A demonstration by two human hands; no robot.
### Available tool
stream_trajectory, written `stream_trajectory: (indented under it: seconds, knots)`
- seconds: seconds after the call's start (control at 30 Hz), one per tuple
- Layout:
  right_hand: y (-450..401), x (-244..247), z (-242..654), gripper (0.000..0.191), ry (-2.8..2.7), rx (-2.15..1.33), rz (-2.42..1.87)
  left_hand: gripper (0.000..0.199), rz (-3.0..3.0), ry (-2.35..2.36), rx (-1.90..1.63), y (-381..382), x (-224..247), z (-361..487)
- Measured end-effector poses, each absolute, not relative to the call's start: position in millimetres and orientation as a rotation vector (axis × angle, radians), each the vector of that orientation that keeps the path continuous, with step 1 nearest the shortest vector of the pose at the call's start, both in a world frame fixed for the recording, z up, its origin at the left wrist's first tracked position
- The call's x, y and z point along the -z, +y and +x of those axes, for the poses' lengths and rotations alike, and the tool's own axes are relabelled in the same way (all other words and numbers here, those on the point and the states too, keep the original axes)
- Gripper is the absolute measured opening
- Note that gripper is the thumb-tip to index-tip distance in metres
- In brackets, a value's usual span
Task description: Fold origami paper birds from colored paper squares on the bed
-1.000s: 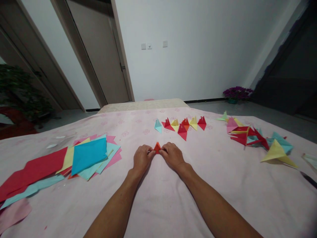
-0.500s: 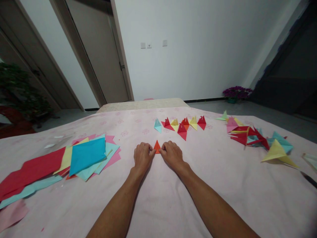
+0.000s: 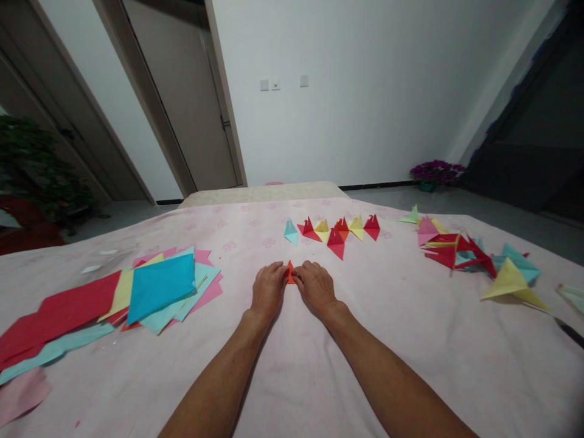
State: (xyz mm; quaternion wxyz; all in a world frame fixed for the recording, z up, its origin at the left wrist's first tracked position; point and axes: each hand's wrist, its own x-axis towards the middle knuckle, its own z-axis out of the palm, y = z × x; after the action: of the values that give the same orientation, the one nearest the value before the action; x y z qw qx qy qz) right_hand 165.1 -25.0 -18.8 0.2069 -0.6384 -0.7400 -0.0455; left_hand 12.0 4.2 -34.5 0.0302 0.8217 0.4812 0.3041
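A small folded orange paper triangle (image 3: 291,275) lies on the pink flowered cloth (image 3: 274,365), its tip pointing away from me. My left hand (image 3: 269,287) pinches its left side, fingers bent together. From the right, my right hand (image 3: 314,286) has its thumb and fingers closed on the other side. Both sets of fingertips cover part of the paper. Just beyond my hands stand several small folded paper pieces, among them a light blue one (image 3: 291,232), a red one (image 3: 336,242) and a yellow one (image 3: 356,227).
At the left lie overlapping sheets, with a blue sheet (image 3: 162,287) and a red sheet (image 3: 82,298) on top. Folded shapes are heaped at the right, including a yellow one (image 3: 511,280), near a dark thin object (image 3: 569,331) at the right edge.
My left hand has shifted slightly right and my right hand slightly left, so the fingertips are closer together and cover more of the orange paper.
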Motion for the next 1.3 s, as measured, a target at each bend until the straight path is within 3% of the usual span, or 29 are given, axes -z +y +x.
stream_trajectory:
  seconds: [0.27,0.73,1.3]
  knots:
    - [-27.6,14.5,163.3,0.025,-2.129,0.128,-1.832,0.032,2.558,1.511,-0.786,7.5,45.7,11.6]
    - [-27.5,15.2,158.0,0.031,-2.142,0.146,-1.886,0.044,2.595,1.463,-0.453,11.8,29.8,6.4]
    - [-26.3,20.5,159.1,0.03,-1.967,-0.051,-1.81,0.052,2.586,1.412,-0.43,19.2,34.0,5.6]
